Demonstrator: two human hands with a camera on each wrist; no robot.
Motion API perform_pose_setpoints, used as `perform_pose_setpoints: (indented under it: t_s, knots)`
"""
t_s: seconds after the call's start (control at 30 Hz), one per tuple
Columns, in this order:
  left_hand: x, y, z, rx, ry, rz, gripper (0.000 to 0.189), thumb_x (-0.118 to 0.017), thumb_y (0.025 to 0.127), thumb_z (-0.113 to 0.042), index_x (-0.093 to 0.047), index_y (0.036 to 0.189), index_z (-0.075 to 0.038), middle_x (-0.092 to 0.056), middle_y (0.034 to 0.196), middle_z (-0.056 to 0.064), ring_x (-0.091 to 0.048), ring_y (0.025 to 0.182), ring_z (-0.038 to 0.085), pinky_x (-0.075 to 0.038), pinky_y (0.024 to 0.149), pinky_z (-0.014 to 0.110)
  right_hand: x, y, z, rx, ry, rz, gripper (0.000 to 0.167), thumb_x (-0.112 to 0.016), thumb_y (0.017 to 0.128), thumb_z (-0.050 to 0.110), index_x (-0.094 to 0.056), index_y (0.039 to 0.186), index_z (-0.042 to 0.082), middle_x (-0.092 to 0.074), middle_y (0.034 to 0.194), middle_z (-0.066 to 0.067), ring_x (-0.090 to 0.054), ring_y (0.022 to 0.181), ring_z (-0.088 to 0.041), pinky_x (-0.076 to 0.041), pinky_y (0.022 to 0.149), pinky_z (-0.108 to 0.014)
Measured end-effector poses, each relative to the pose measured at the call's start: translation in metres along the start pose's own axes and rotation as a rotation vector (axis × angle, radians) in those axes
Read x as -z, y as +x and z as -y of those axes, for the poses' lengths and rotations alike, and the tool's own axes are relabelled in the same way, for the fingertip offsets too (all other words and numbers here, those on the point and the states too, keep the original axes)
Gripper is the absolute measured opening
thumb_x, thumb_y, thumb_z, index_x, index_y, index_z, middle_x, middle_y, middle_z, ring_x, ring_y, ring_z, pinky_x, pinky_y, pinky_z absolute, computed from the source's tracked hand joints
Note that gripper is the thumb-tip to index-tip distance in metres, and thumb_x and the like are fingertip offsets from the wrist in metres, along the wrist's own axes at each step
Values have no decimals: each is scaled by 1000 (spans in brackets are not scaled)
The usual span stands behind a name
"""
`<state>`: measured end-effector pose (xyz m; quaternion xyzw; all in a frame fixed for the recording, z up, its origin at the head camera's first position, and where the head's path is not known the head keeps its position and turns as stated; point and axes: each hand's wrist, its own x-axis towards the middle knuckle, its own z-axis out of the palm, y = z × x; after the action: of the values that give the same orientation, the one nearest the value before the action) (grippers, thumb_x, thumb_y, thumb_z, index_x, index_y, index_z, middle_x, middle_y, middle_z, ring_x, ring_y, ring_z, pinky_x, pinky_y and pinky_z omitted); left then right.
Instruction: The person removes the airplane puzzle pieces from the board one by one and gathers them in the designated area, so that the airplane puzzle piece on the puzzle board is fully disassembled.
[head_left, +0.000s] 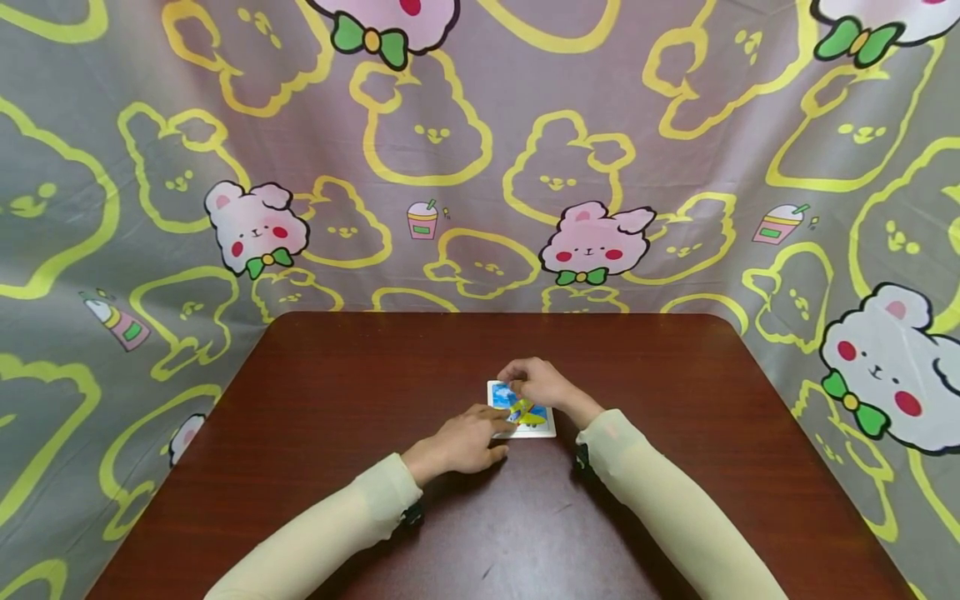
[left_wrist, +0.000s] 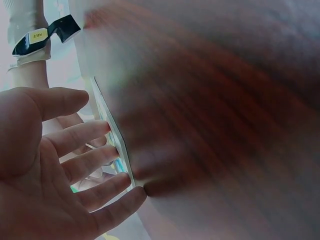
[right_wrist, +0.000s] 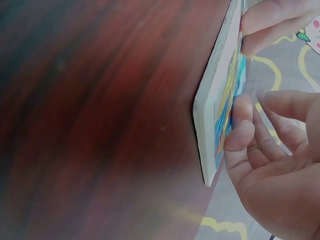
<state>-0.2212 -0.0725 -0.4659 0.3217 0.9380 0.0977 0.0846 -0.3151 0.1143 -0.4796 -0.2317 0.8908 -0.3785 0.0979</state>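
Observation:
A small flat picture board (head_left: 547, 432) with a white border lies on the table. Its picture is blue with a yellow figure, partly covered by fingers. My left hand (head_left: 467, 439) reaches over its left side with fingers nearly straight, their tips at the board. The left wrist view shows the left palm (left_wrist: 45, 170), with nothing gripped. From the far right side, my right hand (head_left: 546, 387) bends over the board. In the right wrist view its fingers (right_wrist: 240, 137) are loosely bent against the picture, thumb apart; no held piece shows. The board's thick pale edge (right_wrist: 204, 130) appears there too.
The dark reddish-brown table (head_left: 360, 367) has rounded far corners. Grey cloth (head_left: 480, 100) with yellow outlines and rabbit faces hangs behind it and along both sides. Dark bands (left_wrist: 47, 35) are worn on the wrists, by the pale sleeves (head_left: 330, 525).

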Motion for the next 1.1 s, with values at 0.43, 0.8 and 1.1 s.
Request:
perform_pose_setpoints:
  t_s: [0.43,0.8,1.1]
  knots:
    - [-2,1,1,15,2,20,42,-61,98,-33,-61,139,-24,-49,154,0,-43,142,25,-50,103,49,-2,2,1,9,-41,-46,22,-61,91,0,-74,107,8,-74,102,-7,-66,94,-19,-53,84,-35]
    - [0,1,2,4,0,14,42,-62,97,-31,-62,138,-22,-50,153,2,-44,141,27,-51,102,48,-4,2,6,-17,-57,-94,20,-64,90,3,-76,105,9,-75,99,-5,-67,93,-19,-54,83,-36]
    - [0,1,2,-5,8,5,41,-63,96,-31,-63,136,-21,-51,152,3,-45,140,28,-50,103,48,-4,5,5,-23,-75,-91,22,-65,88,3,-78,104,11,-77,101,-4,-69,90,-16,-54,78,-31]
